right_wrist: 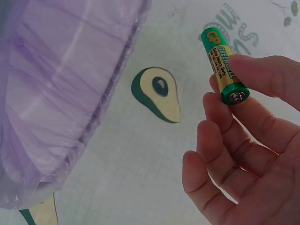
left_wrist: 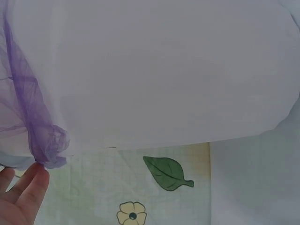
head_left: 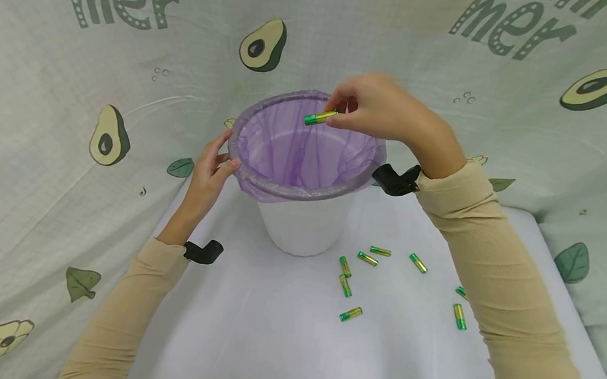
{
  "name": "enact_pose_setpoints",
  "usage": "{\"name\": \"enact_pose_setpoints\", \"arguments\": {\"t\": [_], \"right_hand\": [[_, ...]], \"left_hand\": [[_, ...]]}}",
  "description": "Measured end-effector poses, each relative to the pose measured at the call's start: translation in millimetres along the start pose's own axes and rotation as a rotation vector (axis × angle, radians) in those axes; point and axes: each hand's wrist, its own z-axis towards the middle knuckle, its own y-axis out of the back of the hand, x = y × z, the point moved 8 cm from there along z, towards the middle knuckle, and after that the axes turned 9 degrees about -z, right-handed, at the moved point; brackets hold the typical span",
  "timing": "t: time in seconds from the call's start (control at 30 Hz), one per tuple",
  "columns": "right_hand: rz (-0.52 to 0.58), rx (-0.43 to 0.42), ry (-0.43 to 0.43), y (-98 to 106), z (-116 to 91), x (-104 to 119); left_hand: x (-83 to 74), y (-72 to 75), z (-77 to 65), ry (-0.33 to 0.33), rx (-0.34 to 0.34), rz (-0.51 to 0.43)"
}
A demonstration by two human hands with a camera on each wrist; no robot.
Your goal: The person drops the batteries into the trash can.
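A white bin [head_left: 301, 224] lined with a purple bag [head_left: 296, 148] stands on the white surface. My left hand [head_left: 214, 165] touches the bin's rim at its left side with fairly straight fingers. In the left wrist view, fingertips of the left hand [left_wrist: 28, 194] meet the gathered edge of the bag [left_wrist: 40, 117]. Above the bin's opening, my right hand [head_left: 375, 106] pinches a green and yellow battery [head_left: 319, 118] between thumb and fingers. The right wrist view shows this battery [right_wrist: 224, 68] clear of the bag, its metal tip facing the camera.
Several more green and yellow batteries lie scattered right of the bin and toward the front, among them one battery [head_left: 350, 314] nearest the front and another battery [head_left: 418, 263] farther right. A printed avocado cloth [head_left: 185, 69] hangs behind and around the white table [head_left: 282, 341].
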Motion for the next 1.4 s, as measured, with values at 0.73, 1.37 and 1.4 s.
{"name": "enact_pose_setpoints", "arguments": {"t": [0.73, 1.37, 1.4], "right_hand": [[-0.074, 0.319, -0.028, -35.9, 63.6, 10.2], [-0.007, 0.398, -0.033, -49.1, 59.3, 2.4], [-0.006, 0.396, -0.034, -48.3, 58.3, 2.4]], "left_hand": [[-0.2, 0.7, 0.1, -0.003, -0.003, 0.008], [0.3, 1.5, -0.3, -0.008, -0.004, 0.018], [0.1, 1.0, -0.2, -0.008, -0.001, 0.014]]}}
